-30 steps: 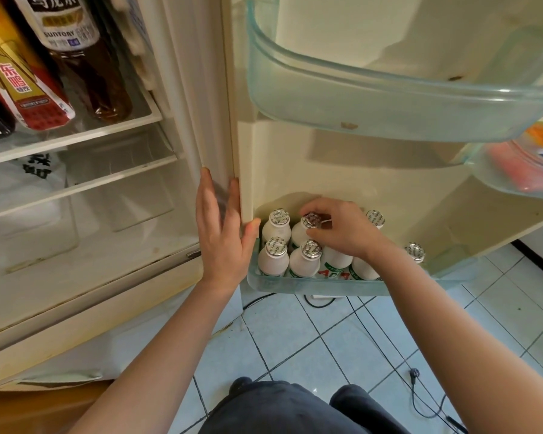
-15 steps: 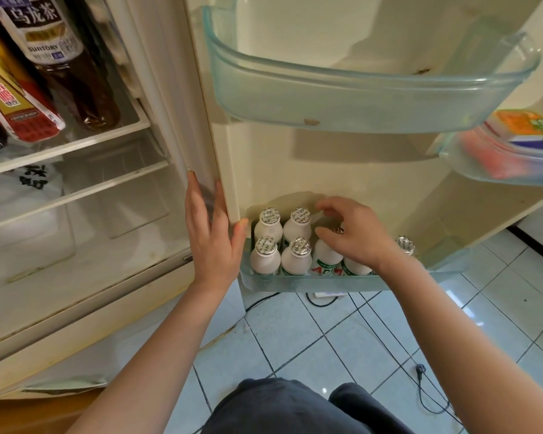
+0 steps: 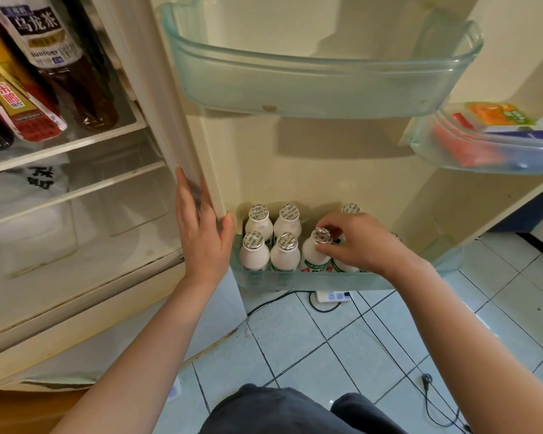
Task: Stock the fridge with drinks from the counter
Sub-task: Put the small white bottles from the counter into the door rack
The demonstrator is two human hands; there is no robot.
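six little white bottles showing caps, plus more part-hidden under the right hand. three clear door bins. at least three big bottles on the fridge shelf.

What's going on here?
A person is stocking the open fridge door. The right hand pinches the foil cap of a white bottle standing in the front row of the bottom door shelf. The left hand rests flat on the door edge. Four matching bottles stand in two rows beside it, and another cap shows behind the right hand.
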